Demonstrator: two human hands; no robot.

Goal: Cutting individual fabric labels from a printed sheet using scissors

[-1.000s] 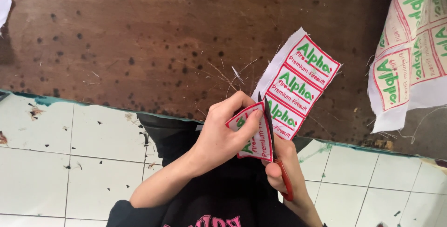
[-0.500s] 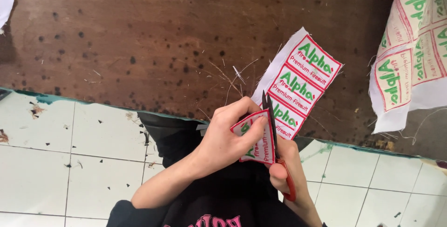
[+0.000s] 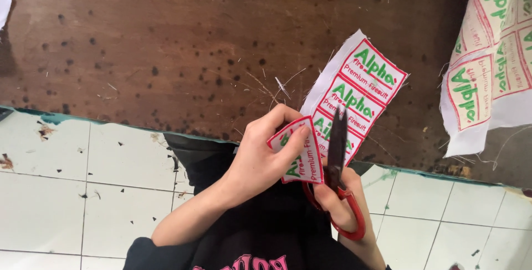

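Fabric patch (image 3: pixel 298 151) was pinched in left hand (image 3: pixel 260 159), curled, just over the table edge (image 3: pixel 111 116) | right hand (image 3: pixel 339 203) gripped red-handled scissors (image 3: pixel 336 162), blades up beside the patch | uncut label strip (image 3: pixel 354 90) lay on the brown table behind

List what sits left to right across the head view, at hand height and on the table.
Left hand pinching a cut label patch → red-handled scissors in the right hand → strip of uncut labels → larger label sheet at the right edge.
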